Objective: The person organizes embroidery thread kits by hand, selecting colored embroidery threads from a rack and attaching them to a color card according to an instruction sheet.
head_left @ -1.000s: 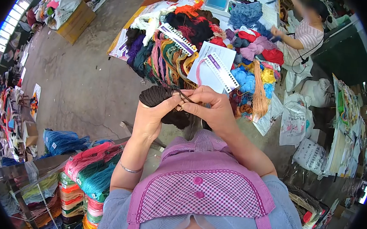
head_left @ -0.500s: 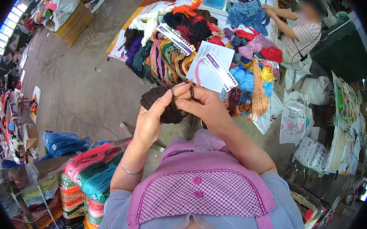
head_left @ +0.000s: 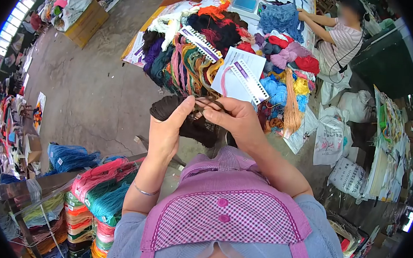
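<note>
Since half a second ago the dark brown skein (head_left: 198, 129) has sagged lower and spread wider beneath the hands, and both hands have dropped a little toward the person's chest. The left hand (head_left: 164, 132) is closed round the skein's left part, thumb pressed along its top. The right hand (head_left: 239, 122) pinches thin strands of the same skein between thumb and forefinger, the other fingers curled in. The skein is held in the air at chest height, near the front edge of the table (head_left: 131, 47) and above the bare concrete floor (head_left: 85, 87).

The table lies far and centre, heaped with yarn in many colours. On the heap lie a white sheet (head_left: 233, 78) and two perforated sample cards (head_left: 252, 82) with purple strips. A co-worker (head_left: 341, 38) sits at the far right corner with arms on a blue bundle.

Near left, stacked skeins (head_left: 100, 194) in pink, teal and orange fill a rack, with blue yarn (head_left: 68, 157) just behind. A cardboard box (head_left: 85, 22) stands far left, and bright windows (head_left: 2, 38) line the left wall. White printed bags (head_left: 331, 137) lie on the right. Their print and the card labels are too small to read.
</note>
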Tool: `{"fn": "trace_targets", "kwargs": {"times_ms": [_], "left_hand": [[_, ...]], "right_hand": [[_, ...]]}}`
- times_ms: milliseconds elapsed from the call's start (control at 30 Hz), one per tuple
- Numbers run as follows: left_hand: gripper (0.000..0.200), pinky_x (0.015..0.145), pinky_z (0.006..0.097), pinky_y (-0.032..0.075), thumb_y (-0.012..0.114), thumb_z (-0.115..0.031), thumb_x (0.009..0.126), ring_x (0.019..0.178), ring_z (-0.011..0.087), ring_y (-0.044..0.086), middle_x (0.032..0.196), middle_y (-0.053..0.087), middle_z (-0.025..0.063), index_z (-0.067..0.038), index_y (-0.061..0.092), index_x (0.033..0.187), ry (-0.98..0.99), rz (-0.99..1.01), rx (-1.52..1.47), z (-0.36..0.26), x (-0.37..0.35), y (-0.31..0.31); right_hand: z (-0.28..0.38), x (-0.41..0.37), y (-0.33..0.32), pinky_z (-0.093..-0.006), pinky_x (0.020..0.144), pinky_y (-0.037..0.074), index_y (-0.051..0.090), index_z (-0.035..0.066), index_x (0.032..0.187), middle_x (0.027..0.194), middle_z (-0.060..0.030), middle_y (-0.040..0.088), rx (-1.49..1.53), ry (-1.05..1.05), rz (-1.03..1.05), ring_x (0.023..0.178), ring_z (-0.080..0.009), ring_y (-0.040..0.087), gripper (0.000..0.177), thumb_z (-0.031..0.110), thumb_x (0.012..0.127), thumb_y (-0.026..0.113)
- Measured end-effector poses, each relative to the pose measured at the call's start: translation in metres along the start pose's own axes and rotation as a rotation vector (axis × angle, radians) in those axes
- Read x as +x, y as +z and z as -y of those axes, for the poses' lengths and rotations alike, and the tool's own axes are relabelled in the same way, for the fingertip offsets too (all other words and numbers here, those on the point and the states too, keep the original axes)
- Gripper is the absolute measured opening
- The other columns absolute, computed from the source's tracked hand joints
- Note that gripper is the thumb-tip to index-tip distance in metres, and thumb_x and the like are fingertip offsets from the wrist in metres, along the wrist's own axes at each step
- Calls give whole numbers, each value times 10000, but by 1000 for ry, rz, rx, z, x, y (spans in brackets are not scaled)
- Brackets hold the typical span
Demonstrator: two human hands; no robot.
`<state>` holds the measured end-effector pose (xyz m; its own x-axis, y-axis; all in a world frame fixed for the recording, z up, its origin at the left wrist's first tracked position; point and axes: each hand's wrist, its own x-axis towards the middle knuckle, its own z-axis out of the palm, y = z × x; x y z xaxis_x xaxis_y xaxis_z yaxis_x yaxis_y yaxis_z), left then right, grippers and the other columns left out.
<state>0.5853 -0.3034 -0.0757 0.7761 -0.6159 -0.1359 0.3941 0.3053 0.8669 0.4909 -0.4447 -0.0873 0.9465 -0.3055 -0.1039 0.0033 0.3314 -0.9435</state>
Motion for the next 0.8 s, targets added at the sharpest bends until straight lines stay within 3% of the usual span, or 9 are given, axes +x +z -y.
{"fn": "trace_targets", "kwargs": {"times_ms": [100, 200, 400, 467, 567, 700, 767, 800], "left_hand": [[87, 732, 290, 537, 717, -74, 856, 798, 158, 681, 860, 716, 106, 7, 684, 865, -64, -7, 50, -2, 1, -11], [96, 765, 286, 535, 703, 21, 822, 851, 169, 684, 941, 719, 126, 15, 693, 917, 38, 31, 96, 0, -1, -2], [155, 842, 294, 532, 673, -9, 842, 888, 171, 680, 980, 714, 125, 45, 687, 986, -48, -15, 33, -2, -1, -6], [144, 814, 286, 536, 661, -22, 849, 853, 167, 678, 952, 713, 118, 47, 689, 972, -60, -21, 5, -6, -1, 0], [148, 785, 283, 542, 647, -43, 860, 815, 165, 677, 931, 712, 115, 54, 689, 964, -76, -25, -25, -6, -1, 0], [176, 787, 288, 543, 643, -49, 861, 833, 170, 679, 952, 712, 123, 58, 689, 993, -88, -47, -7, -1, -1, -1], [183, 804, 287, 541, 647, -55, 867, 857, 173, 680, 966, 712, 123, 52, 689, 1010, -95, -27, -8, 0, -1, -2], [191, 821, 286, 539, 652, -62, 873, 881, 175, 682, 980, 712, 123, 46, 688, 1026, -98, -5, -12, 1, -1, -3]], "right_hand": [[3, -1, -3, -198, 650, 455, 707, -10, 977, 814, 52, 630, 26, 15, 35, 742, -16, 540, 183, 153, 899, 680], [-1, -2, -5, -193, 643, 449, 705, -12, 976, 810, 56, 628, -20, 2, 33, 739, -10, 536, 181, 150, 900, 677], [-3, 0, -6, -183, 642, 428, 701, -13, 945, 803, 60, 624, 3, -13, 23, 731, -7, 527, 161, 140, 900, 673], [-3, 0, -7, -219, 829, 446, 687, -22, 1061, 1004, -5, 656, 57, 16, 60, 915, -59, 575, 181, 54, 903, 641], [-13, 5, -11, -226, 866, 433, 686, -25, 1059, 1054, -15, 618, -90, -170, 54, 984, -76, 559, 186, 52, 894, 652], [-8, 6, -6, -250, 894, 397, 705, 1, 928, 1038, -29, 593, 7, -119, 42, 1018, -98, 535, 116, 101, 877, 673], [-9, 8, -6, -230, 868, 413, 691, 4, 975, 979, -17, 614, -282, -252, 27, 954, -92, 563, 132, 103, 897, 654], [-7, 6, -4, -230, 868, 413, 691, 4, 975, 979, -17, 614, -281, -250, 29, 954, -92, 563, 132, 103, 897, 654]]}}
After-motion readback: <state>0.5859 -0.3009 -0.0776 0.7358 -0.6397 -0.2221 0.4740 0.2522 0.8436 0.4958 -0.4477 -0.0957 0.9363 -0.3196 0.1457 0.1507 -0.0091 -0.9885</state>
